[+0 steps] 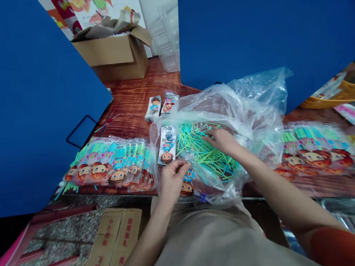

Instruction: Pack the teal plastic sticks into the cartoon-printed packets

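Note:
A clear plastic bag [218,99] lies spread on the table before me, with a heap of thin green and blue plastic sticks [205,151] in its wide mouth. My right hand [224,140] reaches over the heap, its fingers curled together onto some sticks. At the bag's near left side, my left hand [173,178] pinches the edge of a printed packet [187,187], which is partly hidden by the hand and film. A stack of flat printed packets [166,144] with a cartoon face sits on the bag just beyond my left hand.
Filled stick packets [104,164] lie in overlapping rows at left, with more packets [312,148] at right. Two small packet stacks [153,108] stand behind the bag. An open cardboard box [118,54] and large blue panels [33,89] stand farther back. A yellow basket [335,98] is at right.

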`<control>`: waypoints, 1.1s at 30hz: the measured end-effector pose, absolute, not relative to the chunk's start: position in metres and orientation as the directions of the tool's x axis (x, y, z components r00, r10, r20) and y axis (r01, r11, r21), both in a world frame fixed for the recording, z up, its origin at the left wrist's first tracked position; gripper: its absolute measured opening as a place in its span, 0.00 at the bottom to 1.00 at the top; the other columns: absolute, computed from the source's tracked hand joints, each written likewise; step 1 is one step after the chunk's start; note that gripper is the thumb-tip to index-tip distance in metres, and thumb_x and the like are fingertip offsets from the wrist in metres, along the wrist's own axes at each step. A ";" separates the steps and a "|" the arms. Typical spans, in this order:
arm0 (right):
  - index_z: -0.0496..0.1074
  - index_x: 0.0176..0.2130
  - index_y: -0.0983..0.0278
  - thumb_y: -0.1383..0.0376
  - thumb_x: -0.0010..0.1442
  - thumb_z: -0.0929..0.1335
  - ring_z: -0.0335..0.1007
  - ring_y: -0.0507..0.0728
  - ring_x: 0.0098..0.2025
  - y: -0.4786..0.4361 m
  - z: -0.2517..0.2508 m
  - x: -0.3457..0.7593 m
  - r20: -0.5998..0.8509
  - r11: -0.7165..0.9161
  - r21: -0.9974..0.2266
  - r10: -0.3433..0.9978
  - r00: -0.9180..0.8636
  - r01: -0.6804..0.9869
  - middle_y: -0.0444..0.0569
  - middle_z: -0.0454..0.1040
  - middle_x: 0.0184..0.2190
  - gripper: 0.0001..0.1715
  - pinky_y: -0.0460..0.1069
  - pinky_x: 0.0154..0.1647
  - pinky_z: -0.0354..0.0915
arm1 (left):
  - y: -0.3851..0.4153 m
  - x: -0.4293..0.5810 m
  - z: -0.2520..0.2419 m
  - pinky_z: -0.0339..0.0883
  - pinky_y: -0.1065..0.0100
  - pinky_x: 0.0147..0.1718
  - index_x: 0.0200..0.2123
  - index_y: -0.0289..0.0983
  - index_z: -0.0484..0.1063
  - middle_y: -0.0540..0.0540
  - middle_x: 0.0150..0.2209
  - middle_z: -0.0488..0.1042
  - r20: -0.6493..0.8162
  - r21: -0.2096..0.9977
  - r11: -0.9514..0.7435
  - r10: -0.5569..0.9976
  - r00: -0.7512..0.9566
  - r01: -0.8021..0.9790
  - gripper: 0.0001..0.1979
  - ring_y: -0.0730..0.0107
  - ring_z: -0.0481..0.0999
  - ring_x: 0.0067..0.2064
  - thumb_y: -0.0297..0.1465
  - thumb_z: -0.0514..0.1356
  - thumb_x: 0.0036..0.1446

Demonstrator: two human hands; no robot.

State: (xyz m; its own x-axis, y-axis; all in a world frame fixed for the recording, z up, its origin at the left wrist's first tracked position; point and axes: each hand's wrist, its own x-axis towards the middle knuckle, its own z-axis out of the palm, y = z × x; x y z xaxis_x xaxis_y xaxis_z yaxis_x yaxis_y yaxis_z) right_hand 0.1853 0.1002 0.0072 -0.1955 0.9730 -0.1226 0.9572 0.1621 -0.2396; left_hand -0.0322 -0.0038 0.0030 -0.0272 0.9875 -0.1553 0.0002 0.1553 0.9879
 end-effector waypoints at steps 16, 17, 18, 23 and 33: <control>0.80 0.39 0.68 0.66 0.55 0.72 0.77 0.65 0.44 0.126 0.007 0.168 -0.337 0.327 -0.105 0.877 -0.343 0.939 0.61 0.81 0.40 0.11 0.51 0.42 0.67 | -0.002 -0.037 -0.007 0.61 0.71 0.31 0.29 0.38 0.69 0.52 0.25 0.70 -0.047 0.991 0.062 0.991 -0.128 0.116 0.08 0.71 0.68 0.29 0.37 0.60 0.56; 0.80 0.40 0.70 0.67 0.55 0.71 0.77 0.66 0.44 0.125 0.006 0.164 -0.332 0.318 -0.097 0.883 -0.331 0.943 0.64 0.80 0.41 0.12 0.52 0.42 0.67 | -0.001 -0.036 -0.007 0.62 0.71 0.30 0.29 0.38 0.69 0.52 0.25 0.70 -0.054 0.991 0.068 0.991 -0.122 0.112 0.09 0.71 0.68 0.29 0.37 0.60 0.55; 0.79 0.40 0.71 0.69 0.56 0.70 0.77 0.66 0.44 0.124 0.004 0.160 -0.323 0.309 -0.091 0.890 -0.321 0.947 0.66 0.80 0.41 0.12 0.52 0.43 0.67 | -0.001 -0.034 -0.006 0.62 0.70 0.30 0.28 0.38 0.70 0.52 0.25 0.71 -0.059 0.992 0.072 0.991 -0.117 0.107 0.09 0.71 0.68 0.29 0.37 0.60 0.55; 0.78 0.41 0.69 0.68 0.58 0.67 0.76 0.63 0.45 0.119 0.001 0.162 -0.254 0.294 -0.125 0.914 -0.318 0.947 0.62 0.80 0.42 0.12 0.50 0.43 0.65 | -0.001 -0.035 -0.003 0.64 0.70 0.32 0.27 0.37 0.73 0.51 0.25 0.73 -0.090 0.993 0.098 0.989 -0.113 0.065 0.09 0.70 0.70 0.29 0.37 0.63 0.52; 0.71 0.47 0.68 0.59 0.65 0.64 0.74 0.57 0.37 0.117 -0.003 0.180 -0.106 0.283 -0.292 0.940 -0.325 0.914 0.52 0.79 0.37 0.16 0.47 0.36 0.62 | 0.000 -0.037 -0.007 0.67 0.68 0.36 0.30 0.37 0.79 0.50 0.28 0.78 -0.136 0.990 0.141 0.983 -0.123 0.030 0.10 0.68 0.75 0.31 0.38 0.66 0.50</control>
